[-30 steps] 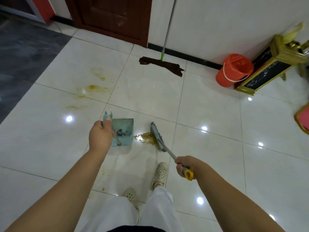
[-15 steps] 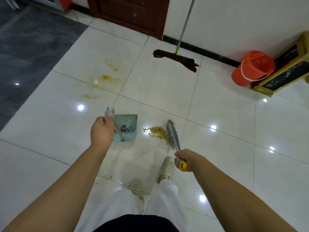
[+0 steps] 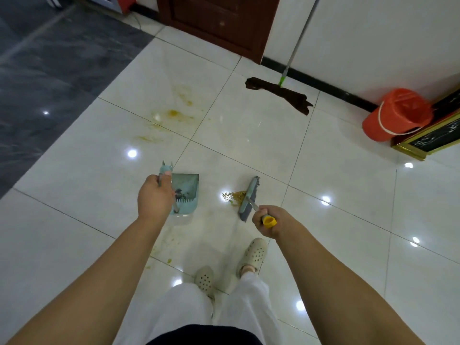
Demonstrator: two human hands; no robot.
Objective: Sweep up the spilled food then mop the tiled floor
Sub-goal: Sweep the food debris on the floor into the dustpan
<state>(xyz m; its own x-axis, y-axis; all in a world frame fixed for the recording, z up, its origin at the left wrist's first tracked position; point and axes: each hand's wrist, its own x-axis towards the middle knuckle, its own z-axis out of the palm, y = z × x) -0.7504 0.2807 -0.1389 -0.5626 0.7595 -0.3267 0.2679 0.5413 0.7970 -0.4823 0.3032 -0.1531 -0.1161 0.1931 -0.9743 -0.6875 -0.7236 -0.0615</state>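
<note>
My left hand grips the handle of a teal dustpan that stands on the white tiled floor, with some dark debris inside it. My right hand grips the yellow-capped handle of a small broom. Its grey-blue head rests on the floor just right of a small pile of yellowish spilled food. The pile lies between the broom and the dustpan. Yellow stains smear the tiles farther ahead. A mop with a dark brown cloth leans against the far wall.
An orange bucket stands by the wall at the right, beside a gold-framed black object. A dark brown door is straight ahead. Dark grey flooring lies to the left. My feet in pale clogs stand just behind the broom.
The broom head has turned and sits closer to my right hand, with the food pile gathered against its left side. My view has shifted to the left.
</note>
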